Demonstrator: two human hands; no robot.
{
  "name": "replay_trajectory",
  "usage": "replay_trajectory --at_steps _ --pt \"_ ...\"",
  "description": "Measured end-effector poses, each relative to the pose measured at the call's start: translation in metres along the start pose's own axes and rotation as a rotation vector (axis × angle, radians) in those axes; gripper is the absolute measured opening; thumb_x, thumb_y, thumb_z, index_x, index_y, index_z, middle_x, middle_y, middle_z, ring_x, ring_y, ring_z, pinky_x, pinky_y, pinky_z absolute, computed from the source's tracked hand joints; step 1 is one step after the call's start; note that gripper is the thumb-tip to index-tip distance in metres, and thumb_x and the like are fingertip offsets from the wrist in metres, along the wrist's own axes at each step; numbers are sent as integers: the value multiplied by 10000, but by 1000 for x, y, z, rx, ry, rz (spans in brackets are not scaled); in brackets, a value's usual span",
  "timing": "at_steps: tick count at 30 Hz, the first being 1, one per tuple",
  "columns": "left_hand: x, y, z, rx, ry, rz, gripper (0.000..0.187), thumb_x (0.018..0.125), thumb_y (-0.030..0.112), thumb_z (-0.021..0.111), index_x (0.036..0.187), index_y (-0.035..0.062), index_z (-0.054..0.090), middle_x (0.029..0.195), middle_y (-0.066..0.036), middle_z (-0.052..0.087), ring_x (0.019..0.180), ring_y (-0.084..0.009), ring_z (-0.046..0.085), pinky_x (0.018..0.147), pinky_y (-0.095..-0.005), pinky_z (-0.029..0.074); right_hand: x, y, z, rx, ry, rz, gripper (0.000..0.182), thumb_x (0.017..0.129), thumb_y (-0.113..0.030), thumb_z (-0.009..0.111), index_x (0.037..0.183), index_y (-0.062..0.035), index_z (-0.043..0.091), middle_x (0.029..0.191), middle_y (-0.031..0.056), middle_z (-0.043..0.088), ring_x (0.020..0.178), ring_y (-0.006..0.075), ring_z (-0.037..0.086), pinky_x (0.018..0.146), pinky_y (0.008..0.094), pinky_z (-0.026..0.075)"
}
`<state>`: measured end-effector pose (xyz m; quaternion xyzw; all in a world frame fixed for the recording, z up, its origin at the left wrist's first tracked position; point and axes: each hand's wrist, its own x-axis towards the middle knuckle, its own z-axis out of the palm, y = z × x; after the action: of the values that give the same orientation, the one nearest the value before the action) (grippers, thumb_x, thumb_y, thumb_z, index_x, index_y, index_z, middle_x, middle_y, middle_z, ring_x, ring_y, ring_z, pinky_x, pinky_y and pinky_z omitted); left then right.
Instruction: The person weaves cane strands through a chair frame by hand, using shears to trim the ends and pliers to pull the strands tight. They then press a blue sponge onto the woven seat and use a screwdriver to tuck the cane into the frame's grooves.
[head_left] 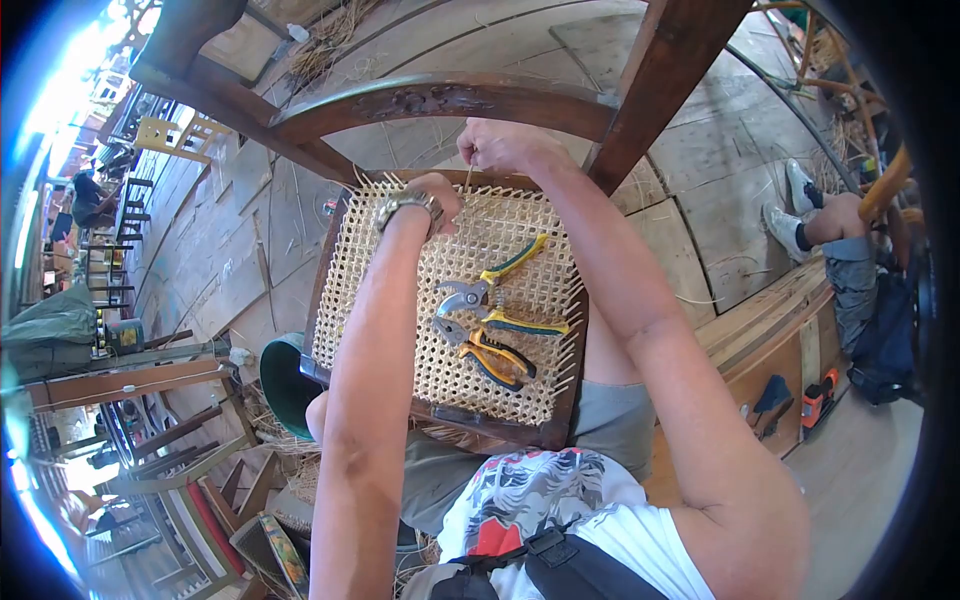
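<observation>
A wooden chair with a woven cane seat rests across my lap, loose strand ends sticking out along its edges. My right hand is above the seat's far edge, beneath the curved back rail. Its fingers are closed on a thin cane strand that runs down to the weave. My left hand, below a wristwatch, is curled low over the far part of the seat; its fingertips are hidden. Yellow-and-green pruning shears lie with spread handles on the weave. Orange-and-black pliers lie just nearer me.
The chair's carved back rail arches over my hands. A green bucket stands left of the seat. At right are wooden planks, an orange tool and another person's leg. Cane scraps litter the floor.
</observation>
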<state>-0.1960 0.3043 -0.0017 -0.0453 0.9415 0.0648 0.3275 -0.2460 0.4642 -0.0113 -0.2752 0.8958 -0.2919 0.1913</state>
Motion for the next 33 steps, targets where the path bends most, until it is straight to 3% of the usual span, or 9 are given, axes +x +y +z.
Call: replay_trajectory --at_steps 3,7,9,12,19,21,25,28,33 --pt "-9 -9 20 -287 18 19 310 916 169 568 703 -18 693 642 -113 698 477 -183 626 445 -348 479 -4 -5 -1 -24 41 -3 133 743 14 607 867 -27 634 810 117 640 779 244 626 659 376 480" --pt "4 -25 37 -692 -66 -8 308 955 167 561 755 -33 682 696 -148 711 462 -184 619 413 -326 471 4 5 8 -98 136 -12 142 742 13 597 872 -34 630 819 119 645 783 243 628 669 387 479" --pt "11 -29 34 -669 -92 14 280 950 161 569 789 -42 674 721 -163 715 474 -181 630 407 -307 465 -11 -5 -6 38 45 120 222 798 -42 604 1002 -110 660 998 98 688 936 276 659 774 415 529" --pt "8 -23 25 -742 -175 -14 271 944 144 567 786 -46 677 723 -159 719 476 -169 628 400 -294 453 -8 -3 -8 -61 -2 105 257 802 -40 592 1040 -122 644 1033 94 687 972 271 655 798 418 525" --pt "50 -43 74 -716 50 58 294 955 135 545 767 -43 682 708 -148 717 472 -155 619 388 -302 446 11 -2 10 -126 67 -14 176 799 -47 604 942 -103 691 989 92 707 911 299 677 760 416 548" --pt "59 -49 83 -789 82 51 293 971 144 548 787 -45 677 699 -146 712 481 -168 625 393 -309 456 11 -5 15 -296 136 -166 162 713 2 616 843 -70 680 886 136 666 881 320 659 740 427 525" --pt "5 -28 54 -1014 -23 -19 270 1007 187 534 895 -31 648 733 -150 713 511 -171 637 402 -316 476 16 4 20 -244 111 -65 153 723 -18 625 845 -85 692 893 127 671 901 324 664 763 433 539" --pt "6 -27 43 -745 -42 -4 269 1011 194 532 898 -20 651 752 -151 715 527 -169 644 405 -308 485 16 14 21 -287 146 -100 108 737 -58 662 840 -75 687 911 120 683 895 309 668 760 429 537" --pt "11 -25 32 -845 -205 -66 281 1002 188 521 875 -27 651 741 -152 713 489 -168 628 390 -284 474 22 12 19 -204 38 -99 105 757 -108 702 854 -67 700 897 124 690 890 306 671 770 433 533"
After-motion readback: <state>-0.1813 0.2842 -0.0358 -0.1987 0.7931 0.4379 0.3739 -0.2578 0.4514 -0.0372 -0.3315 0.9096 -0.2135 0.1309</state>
